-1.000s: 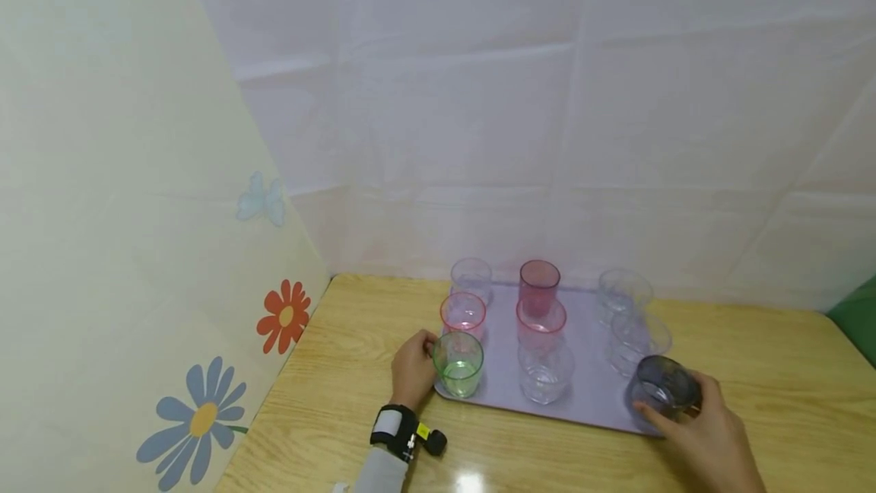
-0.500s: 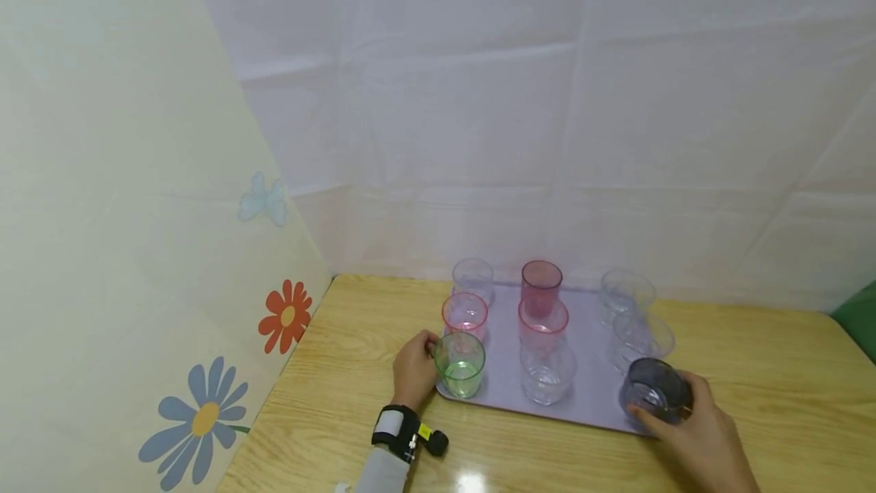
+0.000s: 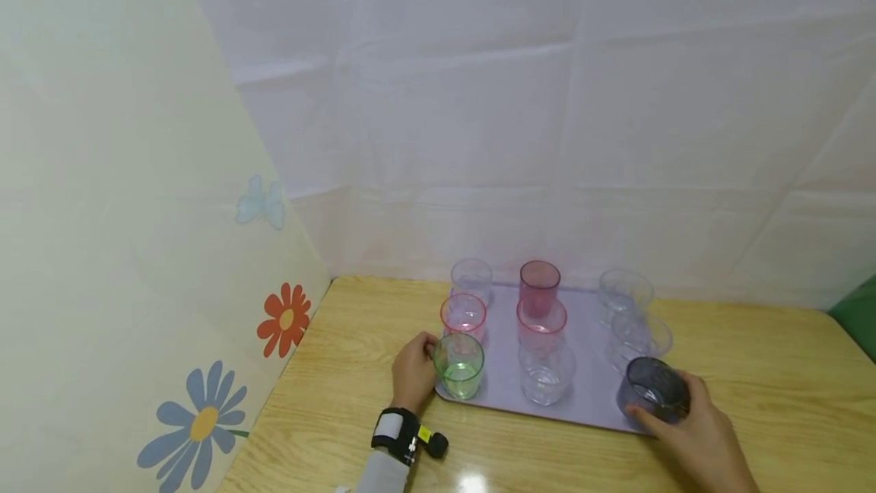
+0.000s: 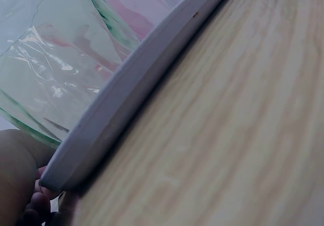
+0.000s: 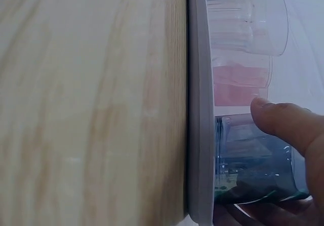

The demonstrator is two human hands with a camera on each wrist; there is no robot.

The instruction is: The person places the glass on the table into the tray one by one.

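Observation:
In the head view, a lilac tray bears several glasses. My left hand is at the tray's left edge, beside a green glass. Its fingers curl at the tray's rim in the left wrist view, partly hidden. My right hand grips a dark grey glass at the tray's front right corner, thumb on the near side. In the right wrist view this glass stands upright on the tray, with the other fingers round its far side.
Behind the green glass stand a pink-rimmed glass and a clear one. The middle row has a clear glass, a pink one and a dark red one. Two clear glasses stand behind the grey one. The table meets a patterned wall.
My right hand has shifted slightly left with the dark grey glass, and the glass looks less tilted. My left hand and the other glasses have stayed in place.

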